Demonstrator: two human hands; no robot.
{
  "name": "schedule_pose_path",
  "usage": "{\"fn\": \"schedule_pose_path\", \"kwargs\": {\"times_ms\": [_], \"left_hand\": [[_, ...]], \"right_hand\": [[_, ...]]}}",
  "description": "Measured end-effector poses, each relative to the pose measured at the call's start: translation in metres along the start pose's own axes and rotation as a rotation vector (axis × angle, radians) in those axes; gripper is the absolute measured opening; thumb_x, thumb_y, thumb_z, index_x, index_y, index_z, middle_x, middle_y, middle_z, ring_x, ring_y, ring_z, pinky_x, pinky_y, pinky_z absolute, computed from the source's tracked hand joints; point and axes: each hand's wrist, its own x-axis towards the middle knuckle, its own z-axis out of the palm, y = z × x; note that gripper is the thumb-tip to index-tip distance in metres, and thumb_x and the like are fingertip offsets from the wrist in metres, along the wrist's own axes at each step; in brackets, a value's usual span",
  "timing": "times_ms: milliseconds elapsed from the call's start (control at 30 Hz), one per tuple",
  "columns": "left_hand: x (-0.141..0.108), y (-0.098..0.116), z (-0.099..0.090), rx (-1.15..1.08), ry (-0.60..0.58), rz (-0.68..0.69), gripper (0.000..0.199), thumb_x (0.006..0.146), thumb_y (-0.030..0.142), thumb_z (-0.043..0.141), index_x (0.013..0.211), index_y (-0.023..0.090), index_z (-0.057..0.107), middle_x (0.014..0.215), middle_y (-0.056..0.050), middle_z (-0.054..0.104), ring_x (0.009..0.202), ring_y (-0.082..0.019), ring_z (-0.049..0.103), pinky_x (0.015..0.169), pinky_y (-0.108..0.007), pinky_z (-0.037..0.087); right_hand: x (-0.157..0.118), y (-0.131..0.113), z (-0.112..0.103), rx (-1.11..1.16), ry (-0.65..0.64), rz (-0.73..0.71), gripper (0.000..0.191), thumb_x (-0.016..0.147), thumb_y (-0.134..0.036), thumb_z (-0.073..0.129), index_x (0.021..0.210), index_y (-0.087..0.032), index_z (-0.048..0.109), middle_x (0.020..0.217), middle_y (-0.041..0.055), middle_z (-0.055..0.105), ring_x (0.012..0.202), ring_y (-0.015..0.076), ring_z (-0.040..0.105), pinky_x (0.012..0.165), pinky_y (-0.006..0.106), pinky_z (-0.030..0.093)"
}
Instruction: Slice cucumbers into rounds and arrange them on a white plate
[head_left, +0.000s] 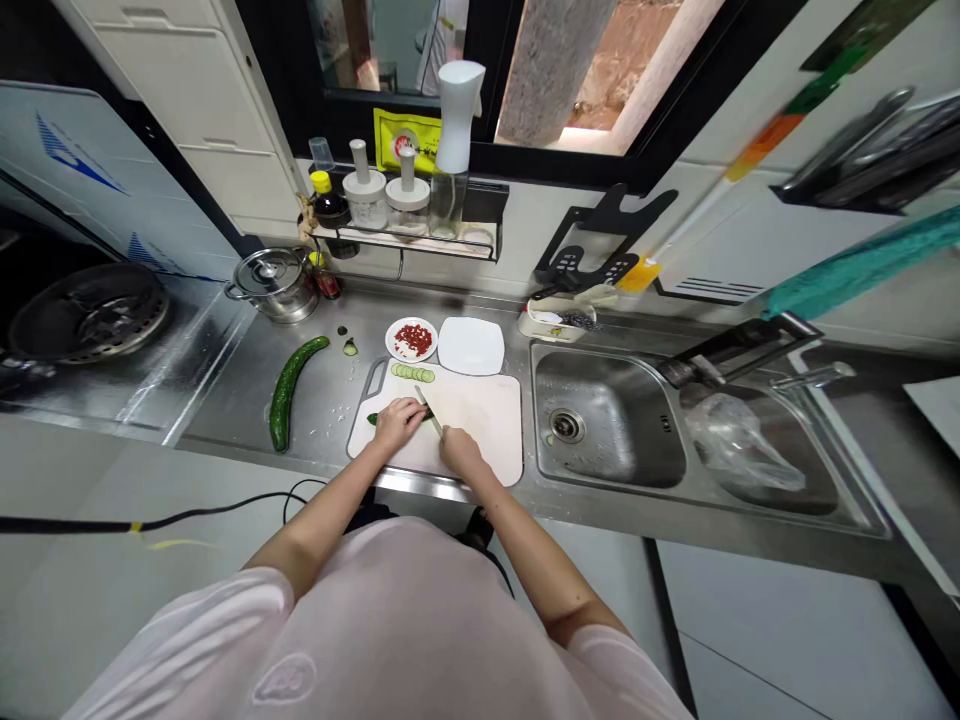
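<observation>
On a white cutting board [487, 420], my left hand [399, 423] is closed over a dark green cucumber piece [372, 418], whose ends show on both sides of the fingers. My right hand [459, 452] grips the handle of a knife [430, 411]; its blade slants up and left, beside the cucumber's right end. A row of pale cucumber slices [413, 372] lies along the board's top left edge. Behind the board are a white plate with chopped red pieces [412, 338] and a bare white square plate [471, 346]. A whole cucumber [289, 392] rests on the counter to the left.
A lidded steel pot [276, 284] stands at the back left, with a black pan [90, 315] on the stove beyond. The sink [611, 415] adjoins the board's right side. Small cucumber ends [350, 347] lie near the plates. Bottles stand on a wall rack [405, 238].
</observation>
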Motion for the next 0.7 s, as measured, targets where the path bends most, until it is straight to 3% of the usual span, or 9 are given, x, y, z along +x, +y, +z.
{"fn": "schedule_pose_path", "kwargs": {"times_ms": [333,700], "left_hand": [[-0.001,0.002,-0.002,0.017,-0.002,0.007,0.021,0.090,0.033,0.049,0.095,0.026,0.069,0.098,-0.002,0.067,0.091,-0.015,0.057,0.075,-0.027,0.044],[-0.002,-0.001,0.002,-0.006,0.006,0.006,0.020,0.089,0.030,0.051,0.096,0.025,0.069,0.099,-0.004,0.066,0.093,-0.016,0.058,0.080,-0.028,0.046]], "right_hand": [[-0.003,-0.002,0.008,-0.012,0.030,0.031,0.025,0.091,-0.015,0.036,0.107,-0.014,0.055,0.099,0.0140,0.066,0.091,0.0218,0.064,0.073,0.028,0.045],[-0.025,0.010,0.020,-0.039,0.031,0.039,0.023,0.091,-0.014,0.036,0.104,-0.013,0.054,0.096,0.0160,0.066,0.089,0.0232,0.065,0.071,0.029,0.045]]}}
